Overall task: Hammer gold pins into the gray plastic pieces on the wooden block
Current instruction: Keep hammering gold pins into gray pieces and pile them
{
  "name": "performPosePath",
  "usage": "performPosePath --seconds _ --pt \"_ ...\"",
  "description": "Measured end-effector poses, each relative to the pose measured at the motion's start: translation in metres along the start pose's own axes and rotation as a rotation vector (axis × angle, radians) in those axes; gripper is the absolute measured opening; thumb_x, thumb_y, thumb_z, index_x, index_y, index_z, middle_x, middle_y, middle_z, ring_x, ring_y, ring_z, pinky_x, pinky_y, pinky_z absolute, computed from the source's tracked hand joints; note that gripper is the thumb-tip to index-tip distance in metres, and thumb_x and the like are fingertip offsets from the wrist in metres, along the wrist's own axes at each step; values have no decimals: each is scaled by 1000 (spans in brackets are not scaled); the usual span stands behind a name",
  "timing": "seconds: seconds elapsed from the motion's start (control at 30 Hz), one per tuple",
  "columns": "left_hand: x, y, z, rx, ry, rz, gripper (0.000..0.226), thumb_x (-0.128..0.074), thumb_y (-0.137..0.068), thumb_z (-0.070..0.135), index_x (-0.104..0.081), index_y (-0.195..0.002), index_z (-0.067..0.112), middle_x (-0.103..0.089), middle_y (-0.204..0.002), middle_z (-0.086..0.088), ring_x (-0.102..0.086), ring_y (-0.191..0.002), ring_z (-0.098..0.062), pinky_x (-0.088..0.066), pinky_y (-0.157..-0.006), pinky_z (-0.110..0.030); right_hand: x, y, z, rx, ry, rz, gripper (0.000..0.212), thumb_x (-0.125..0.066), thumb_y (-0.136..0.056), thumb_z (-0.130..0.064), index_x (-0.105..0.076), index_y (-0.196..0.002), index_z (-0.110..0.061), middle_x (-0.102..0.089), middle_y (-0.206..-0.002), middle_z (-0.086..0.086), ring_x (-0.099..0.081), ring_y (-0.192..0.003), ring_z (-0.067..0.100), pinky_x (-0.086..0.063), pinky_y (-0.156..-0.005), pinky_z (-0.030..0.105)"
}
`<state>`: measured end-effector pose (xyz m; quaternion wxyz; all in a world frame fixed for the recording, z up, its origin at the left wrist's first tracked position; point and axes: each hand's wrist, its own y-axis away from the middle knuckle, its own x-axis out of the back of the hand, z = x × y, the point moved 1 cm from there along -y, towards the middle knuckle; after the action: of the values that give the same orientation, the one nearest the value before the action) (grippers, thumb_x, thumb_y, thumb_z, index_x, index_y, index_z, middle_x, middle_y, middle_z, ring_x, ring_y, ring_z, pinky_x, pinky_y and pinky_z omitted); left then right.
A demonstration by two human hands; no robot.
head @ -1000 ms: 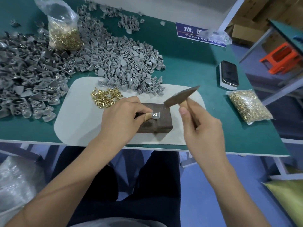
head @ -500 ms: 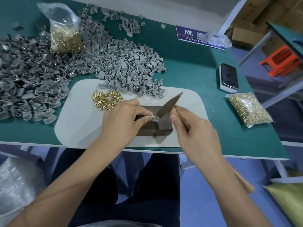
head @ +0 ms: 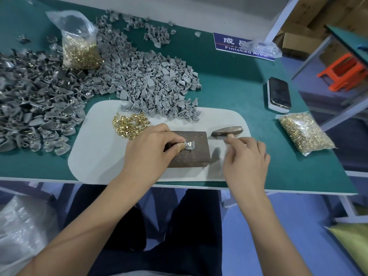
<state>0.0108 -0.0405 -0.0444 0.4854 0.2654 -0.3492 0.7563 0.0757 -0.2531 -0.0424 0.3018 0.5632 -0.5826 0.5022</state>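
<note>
While left hand point(head: 151, 150) pinches gray piece point(head: 189, 145) | right hand point(head: 246, 158) loose over hammer point(head: 227, 131)

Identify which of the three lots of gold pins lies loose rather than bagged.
The small heap of gold pins on the white mat, just beyond the left hand. The other two lots sit in clear plastic bags.

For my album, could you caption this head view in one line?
Left hand pinches a gray piece on the block; the hammer lies on the mat by the right hand.
</note>
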Motion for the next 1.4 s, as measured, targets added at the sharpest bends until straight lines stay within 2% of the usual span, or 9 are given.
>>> performPosePath --seconds 0.1,0.2,0.4,0.67,0.83,0.93,1.07,1.23,1.4 --pt "0 0 0 4 1 -3 8 -71 -87 50 -75 -93 46 -58 -84 22 -45 -81 0 -35 -59 -24 5 -1 -12 119 -436 32 22 -62 -97 -12 -75 -113 -21 -66 -111 -2 -56 -112 22 -46 -98 37" --pt "1 0 1 2 -12 3 8 -72 -87 48 -75 -94 46 -57 -83 21 -45 -79 0 -38 -61 -27 6 3 -35 262 -544 -22 14 -69 -96 -18 -75 -109 -20 -68 -105 -7 -59 -107 14 -47 -95 30" --pt "2 0 2 -14 -34 -8 8 -70 -88 48 -73 -95 48 -56 -83 16 -48 -81 -3 -40 -60 -28 -6 2 -51 273 -446 -113 6 -74 -91 -24 -78 -96 -25 -64 -93 -10 -57 -100 17 -47 -85 33" --pt "1 1 2 -39 -35 18 8 -72 -87 48 -73 -94 45 -58 -84 18 -48 -84 -5 -42 -60 -29 -10 8 -52 237 -445 -50 6 -70 -92 -21 -70 -89 -26 -63 -91 -13 -54 -96 18 -45 -82 36" --pt "10 12 -3 -51 -75 105 7 -68 -88 41 -70 -94 38 -56 -93 20 -48 -95 -6 -33 -55 -19 -10 6 -71 367 -304 25 5 -67 -93 -22 -69 -91 -26 -64 -95 -12 -53 -96 22 -41 -83 43" --pt "29 25 -27 37 -55 185 9 -69 -85 38 -67 -94 39 -54 -98 22 -50 -100 -3 -35 -59 -23 -17 2 -101 467 -360 -44 5 -69 -93 -25 -70 -92 -29 -64 -95 -13 -52 -97 21 -42 -85 43" --pt "62 47 -69 174 -93 260 11 -73 -84 35 -69 -93 40 -57 -94 21 -53 -95 -6 -41 -62 -27 -40 9 -158 590 -371 -212 4 -67 -94 -27 -69 -94 -30 -65 -94 -13 -55 -94 18 -43 -84 44" --pt "92 91 -115 329 -142 328 10 -76 -84 31 -72 -93 31 -61 -95 13 -59 -96 -16 -50 -64 -34 -71 34 -220 686 -392 -388 5 -64 -96 -32 -69 -94 -33 -60 -91 -10 -55 -90 14 -42 -70 33" --pt "105 116 -142 410 -154 329 13 -78 -86 28 -75 -97 22 -63 -91 7 -61 -90 -22 -53 -70 -43 -94 57 -248 715 -346 -441 8 -62 -95 -36 -69 -98 -34 -61 -93 -10 -57 -96 14 -50 -78 39"
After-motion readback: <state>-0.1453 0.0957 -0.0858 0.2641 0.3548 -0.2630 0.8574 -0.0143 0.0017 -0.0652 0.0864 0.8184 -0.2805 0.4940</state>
